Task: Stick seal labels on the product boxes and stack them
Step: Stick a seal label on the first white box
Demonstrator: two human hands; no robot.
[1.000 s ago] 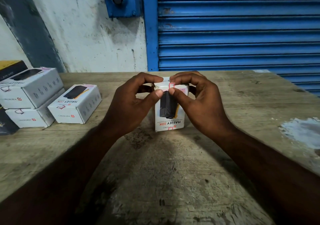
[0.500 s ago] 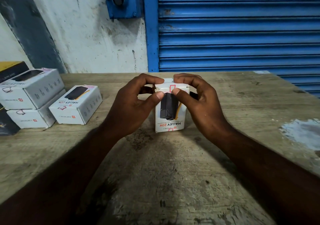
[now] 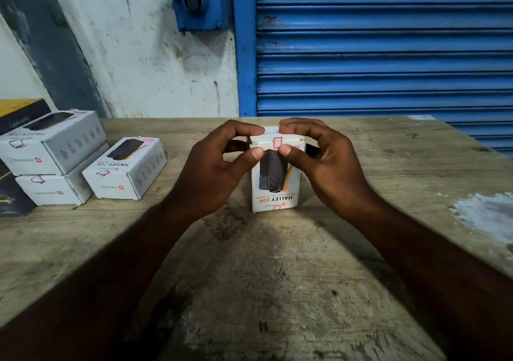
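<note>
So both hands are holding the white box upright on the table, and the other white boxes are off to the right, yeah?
Not quite. The head view shows the other white boxes on the left side of the table, not the right. The left hand and right hand do hold the white box upright on it.

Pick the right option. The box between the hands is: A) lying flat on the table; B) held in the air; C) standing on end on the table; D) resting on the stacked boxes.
C: the box stands on end on the table, left hand and right hand gripping its top.
</note>
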